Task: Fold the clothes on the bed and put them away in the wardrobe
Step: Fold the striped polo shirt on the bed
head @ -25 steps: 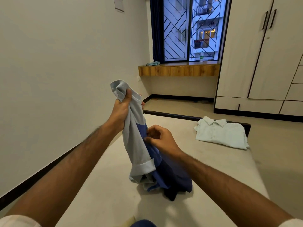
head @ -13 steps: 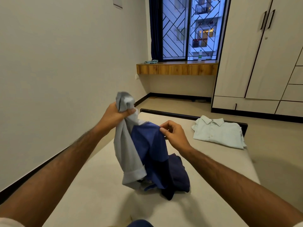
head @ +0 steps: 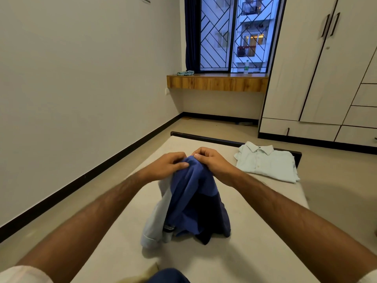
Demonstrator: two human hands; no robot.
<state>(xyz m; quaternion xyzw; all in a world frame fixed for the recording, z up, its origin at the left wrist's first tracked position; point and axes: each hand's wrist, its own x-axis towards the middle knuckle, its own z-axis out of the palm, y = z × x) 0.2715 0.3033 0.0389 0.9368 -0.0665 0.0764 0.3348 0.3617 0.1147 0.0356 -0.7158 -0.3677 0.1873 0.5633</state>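
A crumpled garment of blue, navy and pale grey panels (head: 189, 203) hangs over the middle of the bed (head: 234, 258), its lower end resting on the mattress. My left hand (head: 169, 165) and my right hand (head: 210, 162) pinch its top edge side by side, close together. A folded pale mint shirt (head: 267, 162) lies flat at the bed's far right corner. The wardrobe (head: 326, 68) stands beyond the bed on the right with its doors closed.
A wall runs along the left of the bed. A wooden window ledge (head: 216, 82) at the back holds a small cloth (head: 185, 73) and a bottle (head: 246, 67). Bare floor lies between the bed's foot and the wardrobe drawers.
My left hand has come down from its raised position and now meets the right hand at the garment's top. The grey sleeve part it held aloft now hangs down at the left.
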